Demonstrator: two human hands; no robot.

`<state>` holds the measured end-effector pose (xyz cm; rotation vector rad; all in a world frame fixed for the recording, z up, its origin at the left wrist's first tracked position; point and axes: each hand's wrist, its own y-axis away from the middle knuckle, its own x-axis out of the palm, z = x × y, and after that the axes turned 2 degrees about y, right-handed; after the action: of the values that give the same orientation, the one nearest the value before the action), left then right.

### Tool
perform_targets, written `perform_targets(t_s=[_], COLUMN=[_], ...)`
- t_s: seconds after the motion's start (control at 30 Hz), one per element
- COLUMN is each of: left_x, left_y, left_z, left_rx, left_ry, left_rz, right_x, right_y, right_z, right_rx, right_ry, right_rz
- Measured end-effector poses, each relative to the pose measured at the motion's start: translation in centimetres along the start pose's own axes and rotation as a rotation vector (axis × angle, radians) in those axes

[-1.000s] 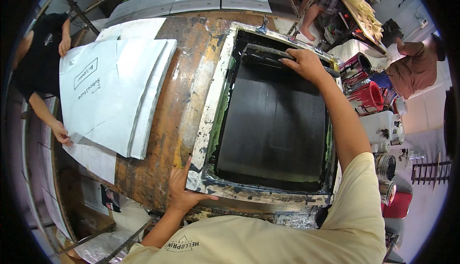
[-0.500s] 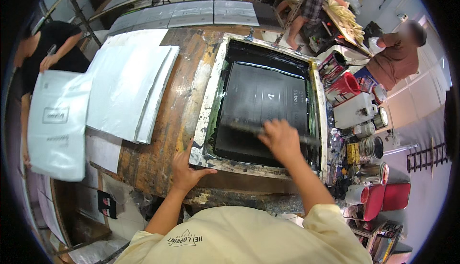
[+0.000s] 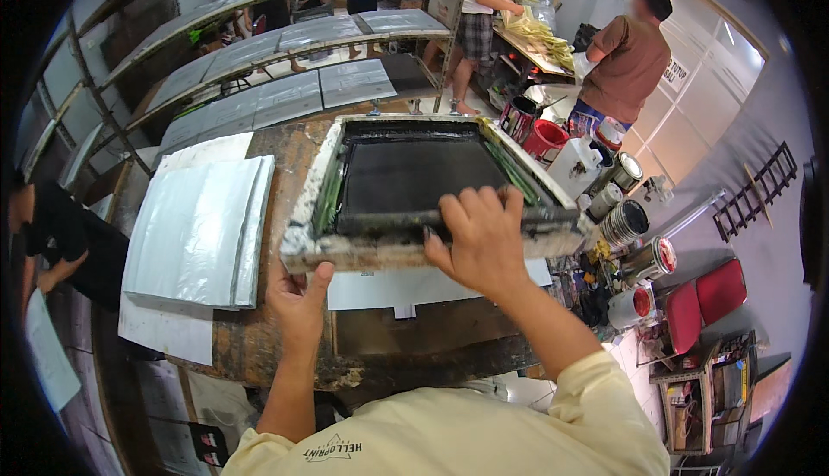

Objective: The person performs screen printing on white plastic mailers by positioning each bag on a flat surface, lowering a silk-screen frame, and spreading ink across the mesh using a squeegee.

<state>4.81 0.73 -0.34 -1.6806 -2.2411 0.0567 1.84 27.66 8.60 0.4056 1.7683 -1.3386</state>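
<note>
A silk-screen printing frame (image 3: 308, 199) with whitish, ink-stained wooden sides is tilted, its near edge raised off the table. Black ink covers its mesh (image 3: 414, 174). At the near left corner my left hand (image 3: 295, 307) grips the frame, thumb on the front face and fingers partly hidden behind the wood. My right hand (image 3: 485, 247) is closed over a dark squeegee (image 3: 380, 223) lying across the frame's near end; the fingers hide part of it. Below the raised edge, a white plastic-looking sheet (image 3: 389, 290) shows on the table.
A stack of white bags (image 3: 194, 234) lies left on the worn wooden table (image 3: 237, 346). Ink cans and a white jug (image 3: 574, 165) crowd the right side. Behind stand racks of sheets (image 3: 285, 96). One person (image 3: 65, 234) is at far left; others are at the back.
The frame's near edge has come up, uncovering the white sheet. The squeegee has reached the frame's near end. My left hand now holds the corner. The view has shifted, and the person at left has moved away.
</note>
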Motion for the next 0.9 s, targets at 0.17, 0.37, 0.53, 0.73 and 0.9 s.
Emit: perform_targets(t_s=[0.17, 0.37, 0.53, 0.73, 0.9], left_x=[-0.4, -0.4, 0.2, 2.1, 5.6], left_y=[3.4, 9.0, 8.3, 5.7, 1.6], left_z=[4.8, 10.9, 10.2, 9.3, 5.7], left_rx=[0.14, -0.101, -0.171, 0.094, 0.194], left_ry=[-1.273, -1.516, -1.454, -1.275, -1.005], left_rz=[0.38, 0.492, 0.52, 0.315, 0.181], right_x=[-1.2, -2.3, -2.8, -2.5, -2.8], right_y=[-5.3, -9.7, -11.3, -12.9, -14.0], right_z=[-1.5, -2.7, -3.5, -4.1, -5.4], right_rx=[-0.032, -0.032, -0.002, -0.057, -0.051], right_ry=[-0.034, -0.045, -0.059, -0.055, -0.061], right_rz=[-0.083, -0.16, -0.152, -0.178, -0.19])
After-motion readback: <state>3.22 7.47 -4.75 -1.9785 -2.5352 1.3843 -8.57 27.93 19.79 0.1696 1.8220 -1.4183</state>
